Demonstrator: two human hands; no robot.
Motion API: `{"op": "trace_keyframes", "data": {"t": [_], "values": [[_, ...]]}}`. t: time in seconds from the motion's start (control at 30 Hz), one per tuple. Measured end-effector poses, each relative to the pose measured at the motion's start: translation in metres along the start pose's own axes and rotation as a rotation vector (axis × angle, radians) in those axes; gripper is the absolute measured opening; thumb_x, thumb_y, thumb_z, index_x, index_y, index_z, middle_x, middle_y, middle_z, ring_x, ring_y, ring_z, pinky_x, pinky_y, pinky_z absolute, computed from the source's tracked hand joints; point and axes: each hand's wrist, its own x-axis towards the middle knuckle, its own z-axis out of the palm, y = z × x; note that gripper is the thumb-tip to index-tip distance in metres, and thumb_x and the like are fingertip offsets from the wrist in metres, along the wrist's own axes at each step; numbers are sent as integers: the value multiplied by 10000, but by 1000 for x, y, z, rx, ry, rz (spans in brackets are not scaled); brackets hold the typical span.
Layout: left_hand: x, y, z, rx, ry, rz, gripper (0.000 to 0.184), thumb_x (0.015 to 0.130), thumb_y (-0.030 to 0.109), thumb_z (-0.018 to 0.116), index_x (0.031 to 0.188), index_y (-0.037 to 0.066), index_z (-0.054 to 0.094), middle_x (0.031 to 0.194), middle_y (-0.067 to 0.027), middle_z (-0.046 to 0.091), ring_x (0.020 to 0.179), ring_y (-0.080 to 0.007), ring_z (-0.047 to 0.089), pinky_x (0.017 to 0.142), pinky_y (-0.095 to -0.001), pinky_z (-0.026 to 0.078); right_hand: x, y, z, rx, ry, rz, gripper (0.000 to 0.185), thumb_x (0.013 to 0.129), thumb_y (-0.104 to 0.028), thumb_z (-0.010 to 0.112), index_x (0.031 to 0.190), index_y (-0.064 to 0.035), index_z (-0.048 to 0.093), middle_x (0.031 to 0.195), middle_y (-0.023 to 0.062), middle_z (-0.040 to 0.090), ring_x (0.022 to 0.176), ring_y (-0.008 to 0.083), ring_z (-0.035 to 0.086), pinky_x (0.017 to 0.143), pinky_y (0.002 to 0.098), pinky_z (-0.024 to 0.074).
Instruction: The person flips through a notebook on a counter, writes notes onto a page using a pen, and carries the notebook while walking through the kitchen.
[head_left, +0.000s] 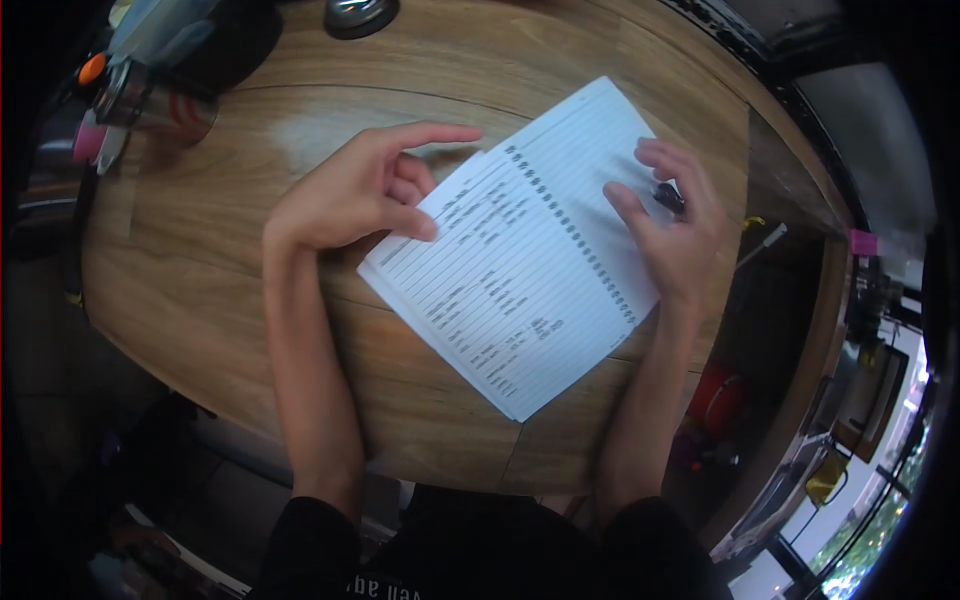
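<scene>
A white, ruled paper notebook (525, 255) with a dark spiral binding (570, 233) is laid open at a slant on the brown wood-grained table (440, 440), between the two bare hands. The page on the left hand's side is covered in part by rows of dark writing. The left hand (355, 190) is held at that page's outer edge, with the thumb placed over the page, the index finger stretched well apart from it and the other fingers curled; nothing is seen gripped. The right hand (680, 235) is held over the far page, half open, with the thumb parted from the bent fingers. A small, dark, glossy object (668, 197) is seen within their curl; whether it is gripped cannot be told. At the table's far left, a silvery metal cylinder with red marks (180, 108) is seen, and a shiny metal dome (360, 14) is placed at the far edge.
</scene>
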Motion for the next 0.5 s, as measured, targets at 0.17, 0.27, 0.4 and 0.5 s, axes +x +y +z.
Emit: {"op": "trace_keyframes", "data": {"t": [0.17,0.27,0.4,0.5], "values": [[5,-1,7,118,129,4,765,701,-88,787,1415,5,529,750,6,611,682,-52,610,629,-194,491,1,-47,8,153,-348,-138,583,593,-415,921,1026,-78,725,1113,105,705,1006,245,653,814,372,545],[17,-6,9,246,345,31,607,704,-22,827,1276,-8,622,696,46,574,620,-21,523,554,-187,396,-3,-86,14,60,-414,-209,831,512,-474,933,1202,-99,662,1345,163,588,1185,320,581,867,402,552],[19,-6,8,381,431,5,425,783,92,822,1164,-3,660,688,51,581,610,-10,497,540,-191,366,-15,-103,31,-45,-481,-175,982,496,-428,930,1350,-120,556,1505,199,424,1324,385,475,935,449,543],[18,-11,4,103,387,12,408,876,151,758,1236,10,628,793,15,650,682,-20,565,596,-191,450,-13,-100,32,-59,-422,-104,968,571,-307,870,1418,-66,468,1499,221,433,1316,376,504,972,446,532]]}}
